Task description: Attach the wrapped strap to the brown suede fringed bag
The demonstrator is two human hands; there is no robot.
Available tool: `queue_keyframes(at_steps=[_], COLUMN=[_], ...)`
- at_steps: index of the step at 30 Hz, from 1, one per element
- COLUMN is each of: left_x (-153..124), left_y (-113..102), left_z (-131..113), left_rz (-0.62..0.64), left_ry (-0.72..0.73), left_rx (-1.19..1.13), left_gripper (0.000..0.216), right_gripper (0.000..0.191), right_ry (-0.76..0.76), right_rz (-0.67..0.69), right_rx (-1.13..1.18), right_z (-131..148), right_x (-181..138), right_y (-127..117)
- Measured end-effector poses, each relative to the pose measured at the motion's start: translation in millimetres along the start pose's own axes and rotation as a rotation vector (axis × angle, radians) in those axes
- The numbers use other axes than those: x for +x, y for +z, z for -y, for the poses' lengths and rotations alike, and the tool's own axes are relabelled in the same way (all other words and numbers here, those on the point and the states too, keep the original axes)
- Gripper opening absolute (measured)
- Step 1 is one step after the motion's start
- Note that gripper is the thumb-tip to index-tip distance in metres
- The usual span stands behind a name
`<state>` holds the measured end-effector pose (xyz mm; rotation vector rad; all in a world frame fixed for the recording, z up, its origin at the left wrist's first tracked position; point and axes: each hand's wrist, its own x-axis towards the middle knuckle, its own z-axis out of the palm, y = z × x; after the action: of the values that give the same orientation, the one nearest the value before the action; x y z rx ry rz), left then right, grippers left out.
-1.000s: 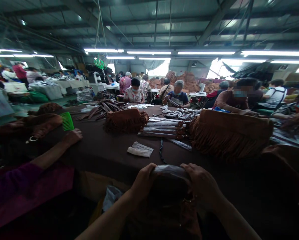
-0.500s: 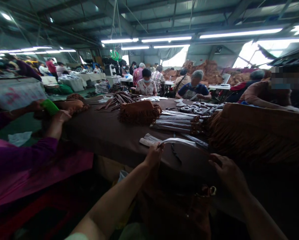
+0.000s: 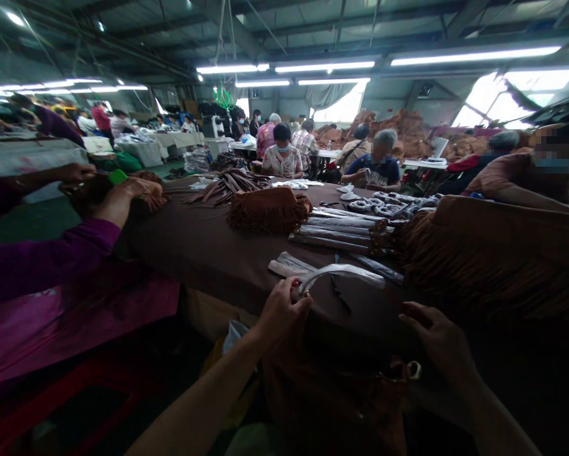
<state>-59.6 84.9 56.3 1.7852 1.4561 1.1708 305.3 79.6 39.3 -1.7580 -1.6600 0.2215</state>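
Plastic-wrapped strap [image 3: 344, 273] pinched at end by left hand [image 3: 279, 310], arching over table [image 3: 208, 247] edge; right hand [image 3: 439, 345] open, loose, steadying brown bag [image 3: 332, 405] on lap. Fringed bags [image 3: 493, 253] piled right.

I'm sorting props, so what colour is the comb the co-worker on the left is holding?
Green: the comb shows in the head view, held by the co-worker's hand.

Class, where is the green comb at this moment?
In the head view, far left: the green comb sits in a co-worker's hand, over a brown fringed bag at the table's left end.
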Motion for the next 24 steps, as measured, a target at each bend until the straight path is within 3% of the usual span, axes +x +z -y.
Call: queue_keyframes(at_steps=[3,7,10,12,14,17,20,24], left_x=[-1.1,7.6,14.0,18.3,23.0,28.5,30.0,27.4], left_y=[-9.5,-1.8,25.6,47.2,65.8,83.9,93.2,101.2], left_z=[-17.9,-72.3,-112.3,-128.6,-135.6,-133.7,-125.7,-118.9], left_rz=[-0.063,-0.113,0.085,0.264,0.441,0.62,0.623,0.662], left_ry=[0.093,0.399,0.705,0.82,0.783,0.607,0.485,0.361], left_rx=[0.14,0.375,0.473,0.547,0.622,0.628,0.557,0.477], left_gripper=[0.049,0.046,0.047,0.034,0.023,0.028,0.036,0.037], right_gripper=[0.049,0.043,0.036,0.033,0.032,0.04,0.048,0.054], right_ry=[-0.022,-0.136,-0.241,-0.25,-0.198,0.031,0.258,0.235], right_rz=[-0.058,-0.049,0.073,0.072,0.03,-0.069,-0.099,0.036], right_rx=[0.08,0.114,0.116,0.13,0.134,0.217,0.348,0.42], right_z=[3.5,33.0,63.7,76.4,76.7,54.4,22.8,1.3], right_x=[-5.0,-14.3,-22.1,-26.3,-30.7,-44.6,-71.1,-106.0], right_y=[-1.9,-9.8,-18.7,-26.2,-33.9,-40.0,-31.3,-3.9])
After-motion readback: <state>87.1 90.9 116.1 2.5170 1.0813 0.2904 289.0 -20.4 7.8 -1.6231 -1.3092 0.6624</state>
